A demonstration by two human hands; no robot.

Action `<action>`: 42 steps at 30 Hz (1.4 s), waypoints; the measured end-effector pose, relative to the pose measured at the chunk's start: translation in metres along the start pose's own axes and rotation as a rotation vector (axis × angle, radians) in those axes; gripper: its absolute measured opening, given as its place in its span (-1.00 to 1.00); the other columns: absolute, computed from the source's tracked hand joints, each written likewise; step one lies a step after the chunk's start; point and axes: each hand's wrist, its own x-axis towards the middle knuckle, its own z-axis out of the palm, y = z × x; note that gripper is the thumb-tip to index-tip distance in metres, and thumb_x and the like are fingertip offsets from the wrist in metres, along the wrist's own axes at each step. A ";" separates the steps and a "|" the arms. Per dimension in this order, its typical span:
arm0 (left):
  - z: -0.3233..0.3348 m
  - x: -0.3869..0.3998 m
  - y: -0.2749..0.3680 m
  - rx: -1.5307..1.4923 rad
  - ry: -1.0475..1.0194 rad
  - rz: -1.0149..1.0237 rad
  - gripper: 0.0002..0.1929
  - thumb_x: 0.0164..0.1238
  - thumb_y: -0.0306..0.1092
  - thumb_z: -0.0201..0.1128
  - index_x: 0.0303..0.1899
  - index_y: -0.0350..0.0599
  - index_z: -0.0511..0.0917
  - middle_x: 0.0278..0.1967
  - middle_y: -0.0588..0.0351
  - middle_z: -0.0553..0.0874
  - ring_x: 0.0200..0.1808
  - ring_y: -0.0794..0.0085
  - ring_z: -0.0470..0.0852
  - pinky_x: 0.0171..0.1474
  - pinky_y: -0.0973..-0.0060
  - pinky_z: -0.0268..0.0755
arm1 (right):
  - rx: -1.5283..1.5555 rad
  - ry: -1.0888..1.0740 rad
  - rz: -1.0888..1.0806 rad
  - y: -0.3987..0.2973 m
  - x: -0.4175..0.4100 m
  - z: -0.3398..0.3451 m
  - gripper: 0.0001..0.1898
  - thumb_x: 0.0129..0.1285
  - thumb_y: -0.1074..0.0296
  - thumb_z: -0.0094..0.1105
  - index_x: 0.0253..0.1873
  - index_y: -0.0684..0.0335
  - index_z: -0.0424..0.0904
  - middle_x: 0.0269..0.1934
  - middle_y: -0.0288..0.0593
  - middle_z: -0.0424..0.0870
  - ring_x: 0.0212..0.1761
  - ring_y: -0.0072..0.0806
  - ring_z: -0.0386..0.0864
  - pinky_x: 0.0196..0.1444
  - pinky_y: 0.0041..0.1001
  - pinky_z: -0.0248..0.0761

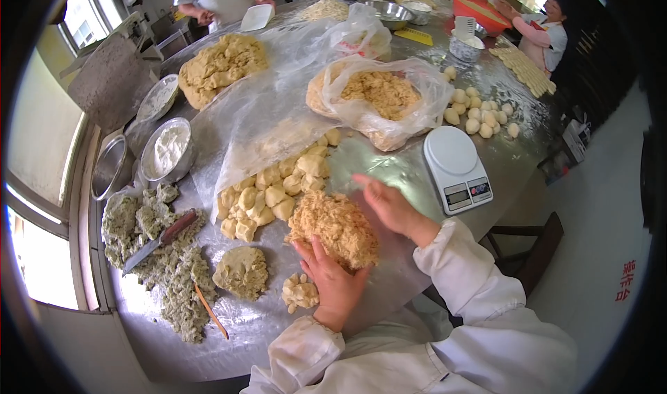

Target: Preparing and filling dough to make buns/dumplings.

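Note:
My left hand (333, 279) rests with spread fingers against the near side of a crumbly orange-brown mound (333, 227) on the metal table. To the right of that mound, my right hand (388, 204) is raised with its fingers apart and holds nothing. Pale dough pieces (266, 198) lie beyond and left of the mound, partly under a clear plastic sheet (260, 128). A smooth greenish-beige dough lump (241, 272) and a small cluster of pale bits (300, 292) sit left of my left hand. A white digital kitchen scale (452, 152) stands at the right.
Grey-green crumbly filling (182, 284) with a knife (156, 242) and a thin wooden stick (210, 310) lies at left, near a bowl of flour (168, 146). Beyond are an open plastic bag of crumbly mixture (383, 94), a large dough mass (224, 66) and dough balls (484, 115). Other people stand opposite.

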 end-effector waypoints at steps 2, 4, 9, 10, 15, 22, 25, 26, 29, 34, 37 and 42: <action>0.001 0.000 0.002 0.013 0.014 0.012 0.35 -0.28 -0.17 0.71 0.50 -0.30 -0.17 0.47 -0.57 -0.16 0.54 -0.39 -0.14 0.43 -0.29 -0.13 | -0.213 0.349 -0.182 0.023 0.006 -0.035 -0.50 0.46 0.04 0.09 0.32 0.27 0.43 0.17 0.15 0.56 0.19 0.00 0.52 0.28 -0.21 0.34; 0.002 0.000 0.000 0.022 0.003 -0.006 0.34 -0.26 -0.17 0.70 0.49 -0.32 -0.16 0.48 -0.56 -0.15 0.54 -0.36 -0.13 0.44 -0.29 -0.15 | -0.490 0.586 -0.173 0.029 0.013 -0.077 -0.42 0.28 0.05 0.33 0.27 0.31 0.44 0.18 0.15 0.52 0.24 0.04 0.45 0.30 -0.18 0.30; 0.003 0.001 -0.003 0.065 0.000 0.006 0.34 -0.24 -0.14 0.70 0.50 -0.31 -0.17 0.48 -0.55 -0.14 0.54 -0.37 -0.13 0.44 -0.30 -0.16 | -0.796 0.567 0.319 0.048 0.006 -0.142 -0.02 -0.09 -0.23 0.51 0.38 0.21 0.32 0.38 0.04 0.28 0.46 -0.01 0.15 0.40 0.00 0.11; 0.004 0.002 -0.003 0.064 0.005 0.011 0.34 -0.24 -0.14 0.70 0.50 -0.31 -0.17 0.48 -0.55 -0.14 0.54 -0.37 -0.13 0.44 -0.30 -0.16 | -0.809 0.486 0.457 0.047 0.004 -0.146 0.02 -0.14 -0.26 0.51 0.40 0.18 0.31 0.42 0.03 0.22 0.50 -0.02 0.07 0.41 0.05 0.07; 0.005 0.002 -0.002 0.077 -0.040 0.006 0.34 -0.21 -0.11 0.68 0.50 -0.33 -0.18 0.47 -0.57 -0.13 0.53 -0.40 -0.13 0.43 -0.31 -0.17 | -0.817 0.442 0.570 0.030 0.004 -0.138 0.08 -0.18 -0.28 0.51 0.47 0.05 0.26 0.49 0.05 0.10 0.55 0.03 -0.03 0.45 0.13 -0.01; 0.003 0.004 0.009 0.101 -0.011 0.001 0.28 -0.12 -0.04 0.63 0.49 -0.39 -0.15 0.43 -0.71 -0.11 0.51 -0.50 -0.16 0.44 -0.33 -0.22 | -0.810 0.297 0.433 0.006 -0.010 -0.061 0.06 -0.15 -0.25 0.51 0.47 0.02 0.23 0.52 0.14 0.02 0.53 0.29 -0.08 0.44 0.29 -0.13; 0.009 0.000 0.009 0.126 0.000 0.038 0.27 -0.10 -0.02 0.61 0.49 -0.41 -0.13 0.43 -0.71 -0.12 0.51 -0.51 -0.19 0.44 -0.33 -0.23 | -0.775 0.292 0.372 0.001 0.002 -0.045 0.02 -0.14 -0.23 0.51 0.44 0.03 0.26 0.51 0.16 0.02 0.52 0.35 -0.09 0.41 0.35 -0.14; 0.014 0.002 0.013 0.121 0.012 0.010 0.26 -0.08 -0.02 0.60 0.48 -0.42 -0.14 0.43 -0.71 -0.13 0.51 -0.51 -0.20 0.44 -0.33 -0.23 | -0.760 0.306 0.363 -0.001 0.009 -0.045 0.00 -0.14 -0.23 0.52 0.42 0.04 0.28 0.50 0.18 0.03 0.51 0.36 -0.09 0.40 0.37 -0.14; 0.030 0.008 0.025 0.112 0.025 -0.031 0.25 -0.05 -0.02 0.59 0.48 -0.43 -0.16 0.43 -0.70 -0.16 0.51 -0.51 -0.23 0.44 -0.34 -0.24 | -0.750 0.359 0.348 0.003 0.027 -0.049 -0.02 -0.15 -0.24 0.51 0.39 0.05 0.32 0.48 0.12 0.09 0.51 0.30 -0.06 0.39 0.35 -0.10; 0.058 0.023 0.048 0.018 0.001 -0.113 0.24 0.03 0.00 0.53 0.49 -0.42 -0.23 0.44 -0.69 -0.24 0.51 -0.54 -0.31 0.44 -0.35 -0.28 | -0.763 0.373 0.236 0.015 0.043 -0.060 -0.07 -0.11 -0.26 0.49 0.36 0.09 0.37 0.44 0.10 0.20 0.51 0.19 0.03 0.43 0.19 -0.02; 0.066 0.026 0.053 -0.101 0.003 -0.057 0.22 0.06 0.02 0.51 0.50 -0.39 -0.23 0.45 -0.68 -0.27 0.50 -0.54 -0.37 0.44 -0.34 -0.35 | -0.438 0.543 -0.067 0.045 0.034 -0.070 -0.26 0.16 -0.07 0.40 0.34 0.22 0.40 0.40 0.12 0.31 0.47 0.07 0.20 0.46 -0.06 0.10; 0.038 0.024 0.040 -0.274 0.012 0.056 0.19 0.10 0.03 0.48 0.50 -0.39 -0.21 0.45 -0.67 -0.28 0.51 -0.51 -0.39 0.45 -0.32 -0.38 | -0.175 0.551 -0.216 0.026 -0.033 -0.043 -0.56 0.42 0.27 0.16 0.30 0.34 0.42 0.36 0.11 0.41 0.41 -0.08 0.37 0.42 -0.30 0.22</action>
